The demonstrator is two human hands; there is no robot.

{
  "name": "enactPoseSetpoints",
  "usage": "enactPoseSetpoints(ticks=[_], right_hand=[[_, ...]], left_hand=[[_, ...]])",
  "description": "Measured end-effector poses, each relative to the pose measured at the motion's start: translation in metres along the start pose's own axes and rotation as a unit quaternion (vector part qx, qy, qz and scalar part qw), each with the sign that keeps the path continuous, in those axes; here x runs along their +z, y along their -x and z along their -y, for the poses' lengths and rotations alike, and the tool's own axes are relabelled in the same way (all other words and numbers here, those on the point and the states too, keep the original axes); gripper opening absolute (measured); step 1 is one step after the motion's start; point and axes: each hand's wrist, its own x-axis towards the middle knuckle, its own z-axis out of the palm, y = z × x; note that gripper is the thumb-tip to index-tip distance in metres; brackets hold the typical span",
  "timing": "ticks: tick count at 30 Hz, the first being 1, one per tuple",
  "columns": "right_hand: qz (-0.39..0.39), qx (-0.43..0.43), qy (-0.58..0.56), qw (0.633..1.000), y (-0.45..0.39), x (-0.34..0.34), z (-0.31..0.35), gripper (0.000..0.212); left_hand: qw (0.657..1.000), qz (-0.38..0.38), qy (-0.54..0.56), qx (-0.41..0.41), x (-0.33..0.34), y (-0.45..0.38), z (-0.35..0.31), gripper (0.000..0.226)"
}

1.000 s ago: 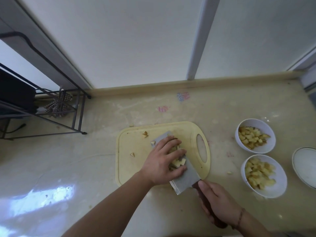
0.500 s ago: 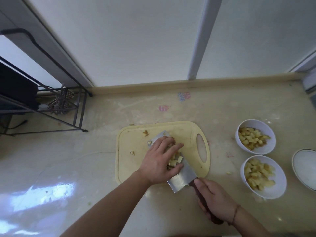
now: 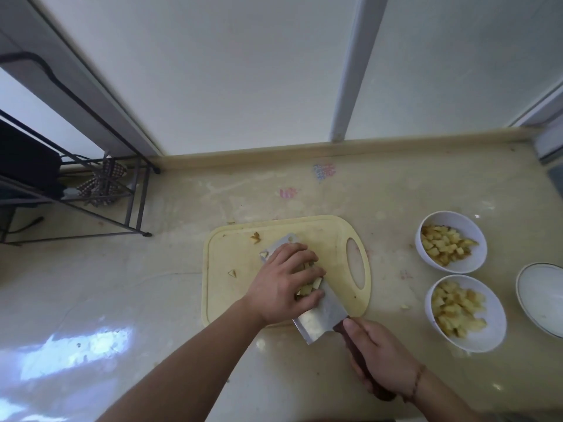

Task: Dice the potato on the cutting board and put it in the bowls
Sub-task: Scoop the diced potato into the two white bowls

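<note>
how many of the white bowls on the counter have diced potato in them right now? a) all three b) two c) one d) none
b: the far bowl and the near bowl each hold potato cubes, while the third bowl at the right edge shows only its white inside.

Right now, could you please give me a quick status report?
Left hand cupping pale potato dice on flat steel cleaver; right hand grips its handle. Two white bowls filled; nothing in the way.

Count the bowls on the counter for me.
3, all right of the cutting board: far bowl and near bowl hold potato dice; a third, empty-looking, sits cut off at the frame's right edge.
</note>
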Motion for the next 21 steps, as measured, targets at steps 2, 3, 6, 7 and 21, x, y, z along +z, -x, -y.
enactPoseSetpoints(ticks=[2, 3, 6, 7, 21], right_hand=[[0.001, -0.002, -0.008, 1.000, 0.001, 0.000, -0.001, 0.045], [0.001, -0.002, -0.017, 1.000, 0.002, 0.000, -0.001, 0.044], [-0.009, 0.001, -0.041, 0.999, 0.004, 0.001, 0.000, 0.044], [-0.010, 0.000, -0.047, 0.999, 0.005, 0.001, 0.000, 0.044], [-0.172, 0.014, -0.257, 0.951, 0.096, -0.066, -0.042, 0.063]], left_hand=[[1.000, -0.007, 0.008, 0.007, 0.001, -0.001, 0.000, 0.027], [1.000, -0.008, 0.012, 0.010, 0.002, -0.002, 0.000, 0.026], [1.000, 0.001, 0.026, 0.012, 0.005, -0.003, 0.001, 0.024], [0.999, 0.005, 0.030, 0.012, 0.005, -0.005, 0.000, 0.024], [0.973, 0.065, 0.135, 0.178, 0.032, -0.139, -0.105, 0.027]])
